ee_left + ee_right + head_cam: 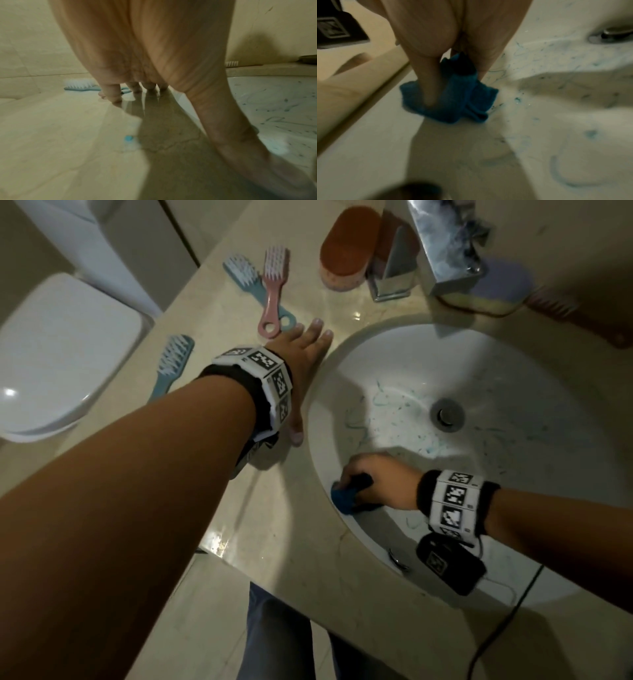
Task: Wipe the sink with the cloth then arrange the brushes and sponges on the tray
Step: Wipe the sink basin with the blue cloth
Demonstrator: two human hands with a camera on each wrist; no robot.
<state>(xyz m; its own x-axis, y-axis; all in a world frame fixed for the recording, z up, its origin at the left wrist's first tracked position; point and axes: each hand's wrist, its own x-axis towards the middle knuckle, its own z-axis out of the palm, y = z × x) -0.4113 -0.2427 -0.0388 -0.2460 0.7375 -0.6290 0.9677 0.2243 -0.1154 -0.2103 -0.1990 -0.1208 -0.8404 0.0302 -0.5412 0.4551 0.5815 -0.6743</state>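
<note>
A white round sink (pixel 534 392) streaked with teal marks is set in a beige counter (pixel 274 508). My right hand (pixel 373 481) grips a bunched blue cloth (pixel 346 498) (pixel 453 97) and presses it against the sink's near left wall. My left hand (pixel 308 350) (pixel 137 86) rests flat on the counter by the sink's left rim, fingers straight. A pink brush (pixel 274 285) crosses a blue brush (pixel 246 278) just beyond its fingertips. Another blue brush (pixel 173 364) lies further left. An orange sponge (pixel 346 251) and a purple-yellow sponge (pixel 493 289) flank the tap.
A chrome tap (pixel 445 244) stands behind the sink, its drain (pixel 447 414) in the bowl's middle. A white toilet lid (pixel 65 354) sits left of the counter. A dark brown tray edge (pixel 596 320) and a pink brush's bristles (pixel 551 302) show at the far right.
</note>
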